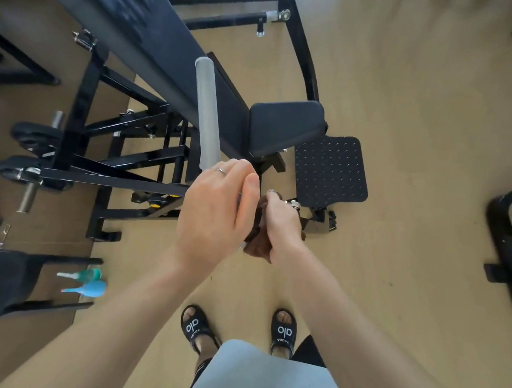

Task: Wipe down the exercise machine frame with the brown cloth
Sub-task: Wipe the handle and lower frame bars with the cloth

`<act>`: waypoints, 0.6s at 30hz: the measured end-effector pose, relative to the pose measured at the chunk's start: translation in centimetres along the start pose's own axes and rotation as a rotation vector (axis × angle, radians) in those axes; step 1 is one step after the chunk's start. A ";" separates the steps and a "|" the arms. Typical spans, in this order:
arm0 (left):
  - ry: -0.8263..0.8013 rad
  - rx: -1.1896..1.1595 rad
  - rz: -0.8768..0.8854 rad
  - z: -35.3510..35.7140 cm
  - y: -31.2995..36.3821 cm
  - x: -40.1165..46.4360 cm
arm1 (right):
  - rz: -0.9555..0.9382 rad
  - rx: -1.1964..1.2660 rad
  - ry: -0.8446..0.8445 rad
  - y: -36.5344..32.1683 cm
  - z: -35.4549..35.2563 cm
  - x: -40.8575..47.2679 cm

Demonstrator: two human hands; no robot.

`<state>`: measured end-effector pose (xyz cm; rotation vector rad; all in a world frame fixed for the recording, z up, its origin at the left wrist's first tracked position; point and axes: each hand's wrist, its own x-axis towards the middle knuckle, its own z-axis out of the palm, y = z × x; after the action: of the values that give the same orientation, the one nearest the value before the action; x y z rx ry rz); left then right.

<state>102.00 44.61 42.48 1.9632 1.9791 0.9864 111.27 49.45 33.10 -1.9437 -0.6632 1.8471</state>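
Down at the far left on the floor two spray bottles lie on their sides, one teal, one blue; what is in them I cannot tell. My black slides read "alo" in white across the straps, with a smaller word beneath that is too small to make out. Now the brown cloth: dark, bunched and crumpled, it sits in the middle of the scene, wrapped round the near end of the silver bar on the exercise machine frame. My right hand has its fingers curled round that cloth, clamping it onto the bar. My left hand grips the bar just beside it, fingers curled over the top, a ring showing on one. The bar is pale grey, matte metal, tilting away from me toward the black padded bench. The frame itself is glossy black tubing, with weight plates at the left and a studded black footplate at the right.
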 end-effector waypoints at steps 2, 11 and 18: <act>0.003 -0.006 -0.006 0.0 0.1 0.0 | -0.038 -0.016 -0.048 0.1 1.2 -1.4; 0.013 -0.013 -0.010 0.0 -0.3 0.1 | 0.073 -0.088 0.169 -0.3 -0.7 2.9; 0.014 0.016 0.005 0.1 -0.4 0.0 | 0.123 -0.358 0.136 -0.6 -1.4 5.0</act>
<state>101.73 44.70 42.23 1.9763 1.9959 0.9911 112.79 52.81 29.45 -2.3609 -0.8981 1.7376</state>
